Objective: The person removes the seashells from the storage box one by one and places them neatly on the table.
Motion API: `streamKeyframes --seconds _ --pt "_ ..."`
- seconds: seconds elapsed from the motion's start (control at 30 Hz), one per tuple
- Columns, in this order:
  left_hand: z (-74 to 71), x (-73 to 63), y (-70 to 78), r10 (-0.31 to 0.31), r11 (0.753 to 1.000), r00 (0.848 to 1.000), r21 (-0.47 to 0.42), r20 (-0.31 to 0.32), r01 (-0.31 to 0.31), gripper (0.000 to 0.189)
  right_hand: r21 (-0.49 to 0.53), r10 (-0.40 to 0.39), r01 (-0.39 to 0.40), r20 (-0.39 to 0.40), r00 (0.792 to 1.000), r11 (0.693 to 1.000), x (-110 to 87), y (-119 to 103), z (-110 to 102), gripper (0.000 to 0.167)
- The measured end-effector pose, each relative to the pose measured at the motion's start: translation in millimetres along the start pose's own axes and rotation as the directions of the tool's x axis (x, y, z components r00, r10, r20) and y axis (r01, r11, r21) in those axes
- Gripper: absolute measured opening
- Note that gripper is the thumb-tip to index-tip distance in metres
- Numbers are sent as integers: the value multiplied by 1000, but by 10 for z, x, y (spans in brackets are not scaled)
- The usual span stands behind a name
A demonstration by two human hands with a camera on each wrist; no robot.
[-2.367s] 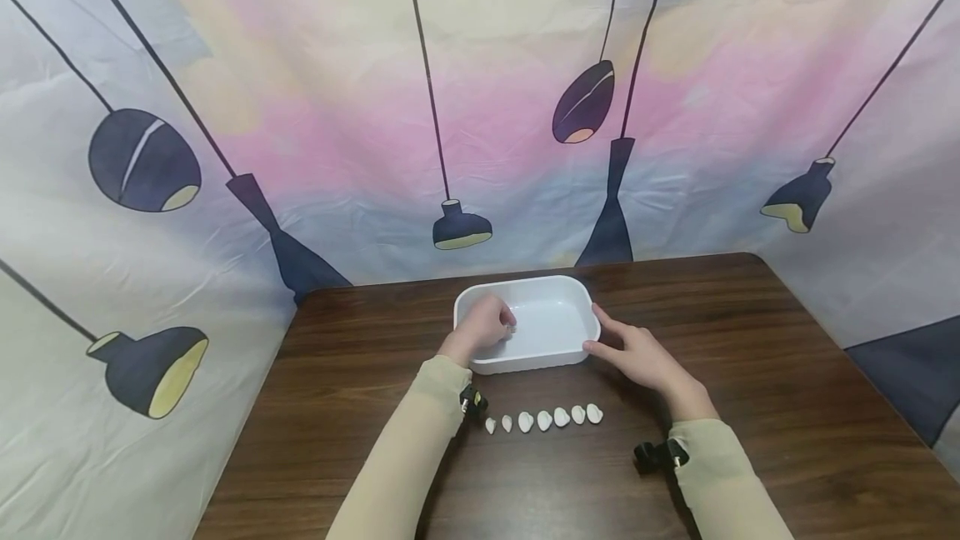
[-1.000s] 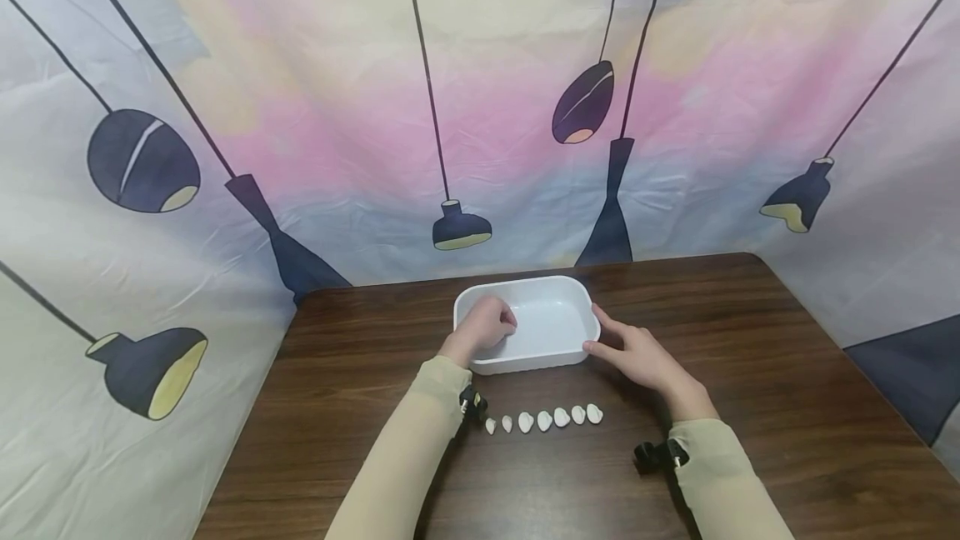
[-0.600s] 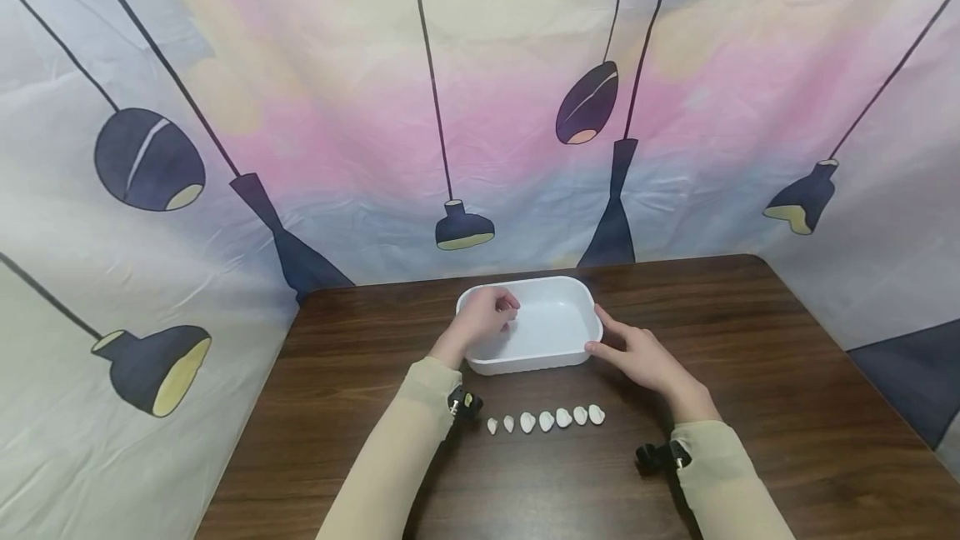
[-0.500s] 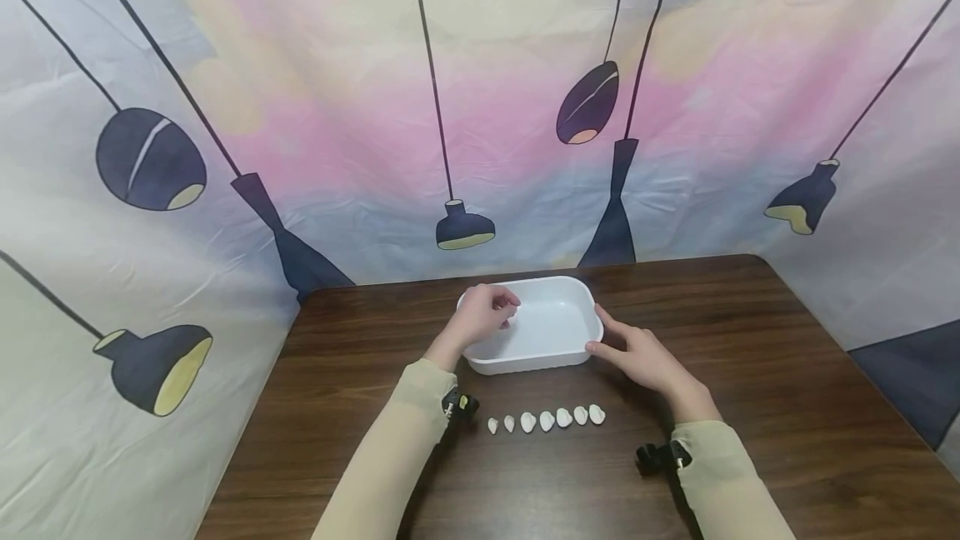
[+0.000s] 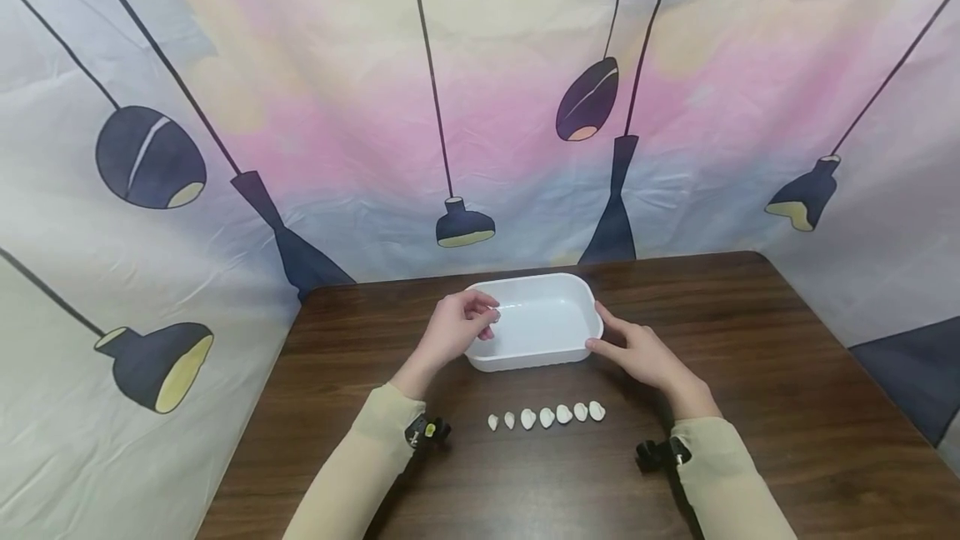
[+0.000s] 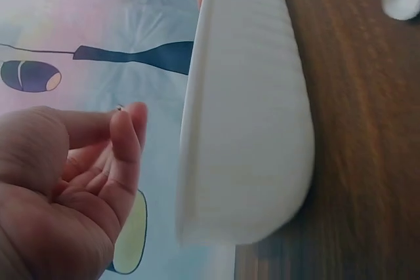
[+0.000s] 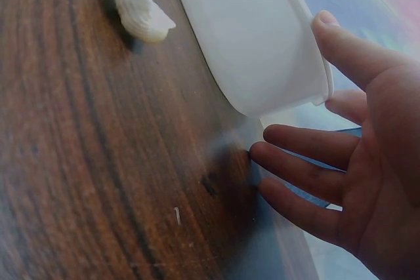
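Observation:
A white plastic tray (image 5: 536, 354) stands on the table's far part in the head view. My left hand (image 5: 454, 325) is over its left end, thumb and fingertips pinching a tiny light shell-like piece (image 5: 495, 317). In the left wrist view the fingers (image 6: 128, 137) mostly hide that piece, and only a speck shows. My right hand (image 5: 647, 357) touches the tray's right end with thumb and index finger, both fairly straight. Its other fingers (image 7: 298, 162) are spread loosely in the right wrist view. In front of the tray lies a row of several white seashells (image 5: 547, 417).
Brown wood-grain table (image 5: 337, 382) reaches back to a printed cloth (image 5: 360, 132) with lamp motifs. Two ribbed shells, one a white seashell (image 7: 141, 12), lie close beside the tray in the right wrist view. Black wrist cameras, one the left camera (image 5: 429, 430), hang near the table.
My left hand has risen from the tray's inside and moved left toward its left rim, with the tiny piece in its fingertips. The right hand, tray and shell row stay put.

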State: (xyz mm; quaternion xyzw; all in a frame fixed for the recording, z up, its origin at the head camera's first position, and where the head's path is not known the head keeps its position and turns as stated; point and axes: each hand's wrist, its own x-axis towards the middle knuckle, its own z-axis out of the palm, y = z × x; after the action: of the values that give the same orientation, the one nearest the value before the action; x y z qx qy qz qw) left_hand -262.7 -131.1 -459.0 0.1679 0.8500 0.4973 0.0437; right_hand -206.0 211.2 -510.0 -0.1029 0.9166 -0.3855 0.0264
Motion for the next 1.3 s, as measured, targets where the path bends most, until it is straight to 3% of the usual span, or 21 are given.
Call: streamKeyframes --seconds 0.3,0.53,0.63,0.9,1.1,1.3 --pt "-142 -356 -114 -15 1000 1000 15 1 15 21 -4 1 -1 -2 1000 1000 0 6 -7 86" --pt "-215 -674 -222 -66 997 994 22 -86 68 16 -4 0 0 5 1000 1000 5 -13 13 86" --pt "-216 -785 -262 -74 997 994 20 -87 76 9 2 10 -10 11 1000 1000 -1 -11 15 86" --pt "-147 -964 -351 -58 996 997 75 49 55 8 5 16 -16 15 1000 1000 5 -1 -8 87" --pt "-64 -1031 -394 -99 989 981 122 168 79 10 -2 14 -14 13 1000 1000 3 2 -12 87" --pt "-20 -1075 -389 -133 984 970 141 204 105 11 -5 12 -12 16 1000 1000 1 0 -17 87"
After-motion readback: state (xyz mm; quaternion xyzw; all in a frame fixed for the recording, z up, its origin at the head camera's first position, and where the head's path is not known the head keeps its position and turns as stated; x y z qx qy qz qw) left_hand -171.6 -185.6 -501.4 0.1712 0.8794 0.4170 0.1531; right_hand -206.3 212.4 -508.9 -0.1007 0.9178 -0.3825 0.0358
